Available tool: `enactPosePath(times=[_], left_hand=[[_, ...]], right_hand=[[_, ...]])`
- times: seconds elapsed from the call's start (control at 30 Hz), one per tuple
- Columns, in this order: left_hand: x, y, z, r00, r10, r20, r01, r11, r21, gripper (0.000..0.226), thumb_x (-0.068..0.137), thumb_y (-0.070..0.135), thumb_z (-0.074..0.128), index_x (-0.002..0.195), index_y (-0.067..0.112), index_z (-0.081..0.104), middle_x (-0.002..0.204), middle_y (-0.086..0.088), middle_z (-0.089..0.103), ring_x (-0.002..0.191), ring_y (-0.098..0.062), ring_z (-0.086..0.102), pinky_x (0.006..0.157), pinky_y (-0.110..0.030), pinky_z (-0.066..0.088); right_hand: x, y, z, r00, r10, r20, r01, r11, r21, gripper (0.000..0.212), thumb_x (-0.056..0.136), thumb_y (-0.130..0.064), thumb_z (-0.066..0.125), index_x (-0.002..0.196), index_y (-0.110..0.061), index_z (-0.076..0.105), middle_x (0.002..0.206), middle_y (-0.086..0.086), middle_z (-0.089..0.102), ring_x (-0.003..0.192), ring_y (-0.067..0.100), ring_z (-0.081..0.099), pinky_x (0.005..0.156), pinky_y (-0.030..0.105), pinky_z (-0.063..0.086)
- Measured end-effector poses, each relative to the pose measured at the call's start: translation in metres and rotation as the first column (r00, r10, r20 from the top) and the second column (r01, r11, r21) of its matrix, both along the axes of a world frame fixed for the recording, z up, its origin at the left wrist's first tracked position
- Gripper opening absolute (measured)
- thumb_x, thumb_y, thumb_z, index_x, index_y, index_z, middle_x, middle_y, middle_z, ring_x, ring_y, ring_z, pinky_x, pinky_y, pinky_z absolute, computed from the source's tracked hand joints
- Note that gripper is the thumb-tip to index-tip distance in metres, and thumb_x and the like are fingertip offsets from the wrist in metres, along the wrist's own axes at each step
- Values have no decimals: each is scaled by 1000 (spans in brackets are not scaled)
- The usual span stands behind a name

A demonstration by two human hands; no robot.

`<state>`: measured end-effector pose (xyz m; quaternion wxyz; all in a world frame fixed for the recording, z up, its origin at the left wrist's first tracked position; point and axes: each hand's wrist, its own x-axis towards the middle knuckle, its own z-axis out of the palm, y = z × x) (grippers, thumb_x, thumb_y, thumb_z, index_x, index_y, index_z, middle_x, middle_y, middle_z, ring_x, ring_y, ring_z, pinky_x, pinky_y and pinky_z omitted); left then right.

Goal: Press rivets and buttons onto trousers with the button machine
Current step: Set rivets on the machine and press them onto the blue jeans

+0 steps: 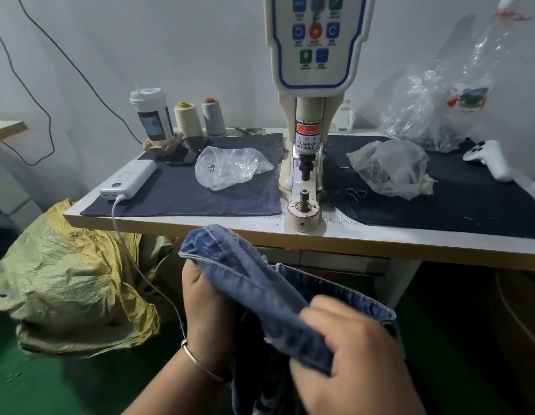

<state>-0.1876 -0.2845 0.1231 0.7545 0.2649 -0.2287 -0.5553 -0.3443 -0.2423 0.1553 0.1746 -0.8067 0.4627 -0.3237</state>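
Trousers bunched below the table edge, left hand gripping the waistband, right hand pinching it further along; positioning step, I'd say — next, lift the band onto the button machine lower die

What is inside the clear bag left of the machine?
The clear bag holds a few small silvery metal pieces near its left side. Crumpled plastic hides the rest, so their exact kind and number cannot be told.
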Motion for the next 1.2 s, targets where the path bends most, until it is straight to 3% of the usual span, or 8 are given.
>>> enactPosePath(times=[0.1, 0.2, 0.3, 0.47, 0.67, 0.97, 1.07, 1.2], left_hand=[[13, -10, 14, 830, 133, 542, -191, 980, 52, 15, 74, 24, 63, 65, 25, 74, 66, 3, 68, 62, -9, 61, 59, -20, 51], [21, -11, 28, 670, -163, 724, 18, 979, 203, 11, 68, 24, 81, 63, 19, 72, 65, -2, 65, 60, -9, 56, 52, -18, 46], [21, -10, 44, 676, -355, 645, 121, 918, 378, 31, 53, 42, 78, 65, 14, 73, 68, -8, 66, 61, -15, 59, 52, -21, 48], [13, -13, 57, 725, -522, 450, 310, 830, 464, 29, 62, 25, 69, 81, 5, 79, 86, -15, 75, 75, -21, 73, 64, -26, 60], [8, -3, 65, 747, -473, 466, 284, 862, 420, 21, 70, 20, 62, 68, 11, 80, 74, -9, 75, 64, -15, 73, 50, -19, 53], [4, -17, 63, 734, -556, 391, 349, 802, 486, 20, 59, 19, 58, 51, 15, 76, 63, -3, 73, 55, -9, 70, 47, -16, 51], [3, -19, 62, 754, -572, 323, 396, 788, 470, 35, 75, 7, 53, 48, 14, 74, 60, -3, 72, 53, -9, 69, 45, -17, 51], [2, -16, 64, 744, -617, 256, 469, 755, 458, 18, 55, -3, 88, 52, 11, 76, 65, -6, 73, 56, -11, 71, 45, -18, 51]], right_hand=[[-27, -27, 5, 961, -97, 261, -5, 930, 367, 13, 63, -17, 53, 74, -11, 58, 59, 7, 49, 53, 5, 42, 50, 27, 33], [-50, -46, 12, 826, -268, 495, -154, 738, 657, 12, 54, 5, 46, 59, -2, 55, 56, 17, 44, 54, 23, 43, 52, 29, 32], [-55, -53, 18, 675, -377, 633, -389, 547, 741, 21, 43, 13, 41, 53, -1, 53, 52, 12, 40, 41, 22, 44, 41, 23, 38], [-54, -58, 22, 517, -405, 754, -594, 465, 657, 30, 31, 8, 44, 55, 2, 61, 45, 17, 47, 35, 27, 51, 37, 30, 48], [-61, -57, 20, 514, -358, 780, -597, 504, 624, 55, 17, 5, 52, 70, 5, 66, 55, 20, 51, 41, 29, 54, 38, 30, 48], [-61, -53, 24, 520, -322, 792, -614, 504, 608, 41, 28, 7, 47, 64, 1, 66, 52, 17, 49, 39, 25, 51, 36, 26, 44], [-62, -54, 23, 529, -321, 785, -609, 501, 615, 42, 31, 8, 45, 66, 1, 66, 52, 16, 49, 39, 25, 51, 35, 27, 44], [-63, -56, 20, 539, -313, 782, -613, 490, 620, 44, 27, 4, 53, 70, 3, 65, 56, 16, 49, 43, 27, 51, 41, 26, 46]])
